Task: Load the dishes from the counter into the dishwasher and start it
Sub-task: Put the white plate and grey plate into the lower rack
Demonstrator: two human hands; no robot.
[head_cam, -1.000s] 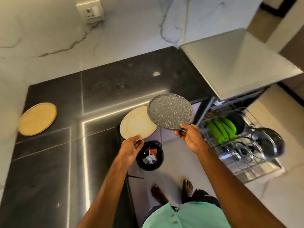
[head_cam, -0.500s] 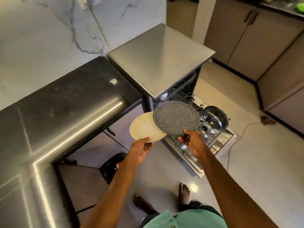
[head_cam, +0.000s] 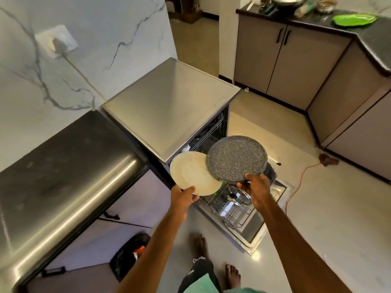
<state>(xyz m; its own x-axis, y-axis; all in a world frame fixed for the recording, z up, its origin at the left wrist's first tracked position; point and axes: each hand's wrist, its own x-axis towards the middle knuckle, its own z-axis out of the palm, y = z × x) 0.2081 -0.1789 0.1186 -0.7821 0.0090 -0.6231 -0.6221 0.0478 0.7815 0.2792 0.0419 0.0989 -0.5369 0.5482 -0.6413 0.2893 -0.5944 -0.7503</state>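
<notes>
My left hand (head_cam: 183, 197) grips the near rim of a cream plate (head_cam: 190, 174). A dark speckled plate (head_cam: 236, 158) is held by its near edge in my right hand (head_cam: 255, 190) and overlaps the cream plate's right side. Both plates hover roughly flat above the open dishwasher (head_cam: 169, 102), over its pulled-out lower rack (head_cam: 234, 210). A steel pot with a glass lid (head_cam: 238, 196) sits in that rack, partly hidden by the plates and my right hand.
The black counter (head_cam: 63, 166) runs along the left. A black bin (head_cam: 131, 254) stands on the floor beneath it. An orange cable (head_cam: 296, 187) crosses the floor to the right. Brown cabinets (head_cam: 285, 60) line the far right wall, with a green plate (head_cam: 353, 19) on top.
I have turned from the counter toward the dishwasher, carrying both plates. They now hang over the lower rack rather than over the counter edge. Both grips are unchanged.
</notes>
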